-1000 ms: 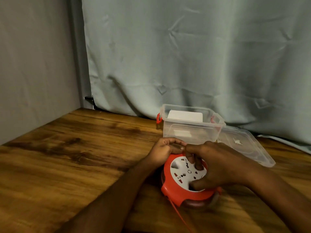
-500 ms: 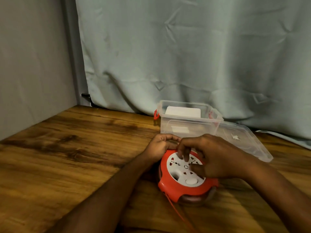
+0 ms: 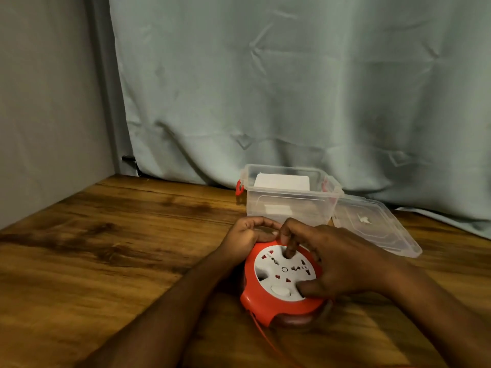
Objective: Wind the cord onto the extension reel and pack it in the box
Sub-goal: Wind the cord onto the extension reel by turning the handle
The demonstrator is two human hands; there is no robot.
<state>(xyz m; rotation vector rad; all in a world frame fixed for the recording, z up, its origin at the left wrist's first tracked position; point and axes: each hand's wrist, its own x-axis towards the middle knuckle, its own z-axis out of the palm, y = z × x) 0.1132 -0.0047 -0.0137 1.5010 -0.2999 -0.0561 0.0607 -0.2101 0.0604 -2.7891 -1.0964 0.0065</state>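
Wood-grain tabletop point(image 3: 111, 261) is stretching out under my forearms, dark streaks running across it. Nearest me, a thin red cord point(image 3: 261, 333) is trailing off the front of the extension reel point(image 3: 281, 301) toward the bottom edge of the view. I am keeping the red reel flat on the table, its white socket face point(image 3: 276, 272) turned up. My right hand point(image 3: 342, 261) is lying over the reel's right side, one fingertip pressing down into the white face and the thumb resting near the round white button point(image 3: 279, 291). My left hand point(image 3: 245, 239) is curling around the reel's far left rim, fingers closed on its edge. Just behind both hands, the clear plastic box point(image 3: 289, 205) is sitting open with red latches, something white lying inside. Its clear lid point(image 3: 377, 229) is leaning against the box's right side. Farthest back, a pale grey-green curtain point(image 3: 292, 88) is hanging.
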